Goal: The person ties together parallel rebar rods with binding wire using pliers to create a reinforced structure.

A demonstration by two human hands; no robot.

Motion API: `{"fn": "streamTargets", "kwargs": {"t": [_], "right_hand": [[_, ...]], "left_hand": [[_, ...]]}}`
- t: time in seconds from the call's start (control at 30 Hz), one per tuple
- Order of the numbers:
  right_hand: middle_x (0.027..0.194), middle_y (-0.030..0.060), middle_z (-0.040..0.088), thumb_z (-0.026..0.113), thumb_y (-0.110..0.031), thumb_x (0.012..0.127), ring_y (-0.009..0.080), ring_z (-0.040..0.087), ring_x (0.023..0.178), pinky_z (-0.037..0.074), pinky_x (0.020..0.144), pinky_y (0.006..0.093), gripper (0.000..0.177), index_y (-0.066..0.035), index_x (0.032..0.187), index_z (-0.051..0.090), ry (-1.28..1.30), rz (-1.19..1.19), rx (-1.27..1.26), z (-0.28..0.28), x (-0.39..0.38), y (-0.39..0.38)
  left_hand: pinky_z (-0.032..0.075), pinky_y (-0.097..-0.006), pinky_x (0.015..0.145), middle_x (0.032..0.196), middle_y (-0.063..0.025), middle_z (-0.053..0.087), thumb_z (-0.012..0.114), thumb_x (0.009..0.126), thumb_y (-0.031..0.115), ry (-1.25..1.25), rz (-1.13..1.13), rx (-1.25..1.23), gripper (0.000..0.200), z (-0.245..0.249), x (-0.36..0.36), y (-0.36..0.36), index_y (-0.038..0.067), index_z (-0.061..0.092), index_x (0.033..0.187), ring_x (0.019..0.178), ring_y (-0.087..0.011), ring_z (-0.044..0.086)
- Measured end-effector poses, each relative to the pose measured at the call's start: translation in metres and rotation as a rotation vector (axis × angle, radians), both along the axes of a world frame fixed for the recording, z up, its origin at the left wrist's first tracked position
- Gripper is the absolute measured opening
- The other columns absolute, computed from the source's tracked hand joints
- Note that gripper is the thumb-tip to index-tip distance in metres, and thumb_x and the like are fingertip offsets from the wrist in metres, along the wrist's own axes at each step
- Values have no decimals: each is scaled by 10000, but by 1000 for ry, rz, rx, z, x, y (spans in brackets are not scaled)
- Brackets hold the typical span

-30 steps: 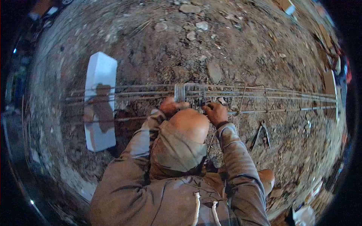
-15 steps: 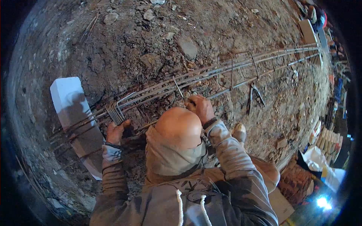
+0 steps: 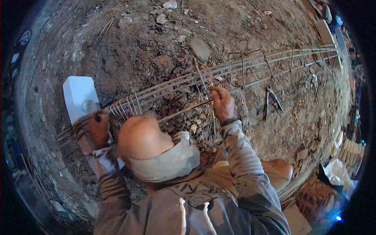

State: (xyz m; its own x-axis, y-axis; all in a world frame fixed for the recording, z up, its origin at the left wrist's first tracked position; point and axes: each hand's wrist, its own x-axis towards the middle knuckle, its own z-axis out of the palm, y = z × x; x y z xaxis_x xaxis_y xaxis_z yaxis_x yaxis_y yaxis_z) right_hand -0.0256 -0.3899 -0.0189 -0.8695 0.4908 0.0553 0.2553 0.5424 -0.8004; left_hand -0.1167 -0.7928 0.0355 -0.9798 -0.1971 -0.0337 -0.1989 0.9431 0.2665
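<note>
Long steel rebars run side by side across the ground, rising to the far right. Several bent stirrups hang spread along them on the left. Just left of these, my left hand is at the bars over a white block; its fingers are smeared by motion. My right hand is closed at the lower end of a single stirrup that leans across the bars at the middle. More stirrups stand further right on the bars.
Pincers lie with handles apart on the dirt, right of my right hand. Flat stones and rubble are beyond the bars. A pale block is at the bars' far right end. Stacked wooden pieces sit at the right edge.
My left hand has left the bunched stirrups and moved left along the bars; those stirrups are now spread out. My right hand has moved right and up with its stirrup. The head has shifted left.
</note>
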Motion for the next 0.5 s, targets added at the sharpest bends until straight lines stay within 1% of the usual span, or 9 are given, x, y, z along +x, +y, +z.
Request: {"fn": "streamTargets", "kwargs": {"t": [0.07, 0.1, 0.17, 0.23, 0.27, 0.37, 0.4, 0.43, 0.5], "right_hand": [[783, 172, 615, 535, -186, 790, 315, 600, 713, 470, 670, 361, 203, -23, 882, 615, -51, -11, -66, 0, 0, 26], [790, 167, 620, 528, -183, 792, 294, 609, 720, 470, 673, 350, 202, -23, 877, 617, -104, -53, -127, 3, 0, 37], [798, 157, 628, 521, -179, 790, 251, 620, 740, 468, 672, 336, 200, -26, 870, 622, -38, -62, -111, 32, -11, 60], [808, 158, 630, 526, -175, 790, 227, 623, 741, 467, 665, 329, 193, -32, 875, 623, 3, 20, -23, 47, -18, 89], [811, 156, 629, 525, -176, 797, 241, 623, 748, 468, 669, 328, 196, -36, 894, 621, 26, 39, -109, 55, -19, 95], [825, 160, 627, 533, -180, 801, 271, 620, 757, 471, 675, 329, 201, -40, 914, 621, 21, 13, -56, 56, -10, 105], [661, 16, 564, 532, -182, 820, 91, 499, 597, 413, 548, 256, 206, -42, 940, 625, 151, 36, 8, 29, -3, 111], [659, 15, 554, 532, -187, 821, 94, 494, 592, 416, 548, 261, 204, -49, 943, 620, 144, -13, 42, 12, 9, 109], [839, 163, 619, 544, -169, 801, 307, 602, 788, 466, 683, 355, 164, -72, 905, 625, 49, -150, -76, -12, 31, 96]], "left_hand": [[439, -324, 702, 808, -163, 601, 584, 817, 339, 9, -94, 542, 363, 54, -7, 41, -22, 585, 862, 755, -233, 572], [439, -324, 702, 808, -163, 601, 584, 817, 339, 6, -95, 529, 363, 53, -10, 52, -22, 585, 862, 755, -233, 572], [445, -324, 724, 853, -169, 615, 573, 829, 243, -144, -426, 567, 254, 51, -20, 77, -6, 600, 871, 805, -234, 597], [453, -325, 708, 869, -163, 626, 592, 813, 250, -294, -684, 460, 248, 73, -23, 132, 18, 616, 896, 804, -219, 610], [456, -328, 702, 852, -159, 628, 592, 810, 280, -325, -787, 466, 268, 71, -22, 154, 25, 624, 889, 793, -223, 613], [465, -351, 704, 820, -170, 631, 583, 786, 427, -440, -969, 398, 394, 47, -27, 210, 48, 646, 879, 785, -244, 622], [464, -357, 711, 828, -171, 634, 573, 774, 476, -510, -974, 323, 443, 35, -28, 226, 54, 650, 885, 794, -252, 621], [464, -363, 719, 835, -172, 636, 562, 763, 525, -582, -972, 246, 492, 21, -27, 241, 59, 655, 891, 803, -259, 620], [457, -320, 702, 815, -125, 640, 559, 809, 460, -655, -983, 305, 452, -25, -19, 261, 29, 641, 919, 770, -192, 601]]}}
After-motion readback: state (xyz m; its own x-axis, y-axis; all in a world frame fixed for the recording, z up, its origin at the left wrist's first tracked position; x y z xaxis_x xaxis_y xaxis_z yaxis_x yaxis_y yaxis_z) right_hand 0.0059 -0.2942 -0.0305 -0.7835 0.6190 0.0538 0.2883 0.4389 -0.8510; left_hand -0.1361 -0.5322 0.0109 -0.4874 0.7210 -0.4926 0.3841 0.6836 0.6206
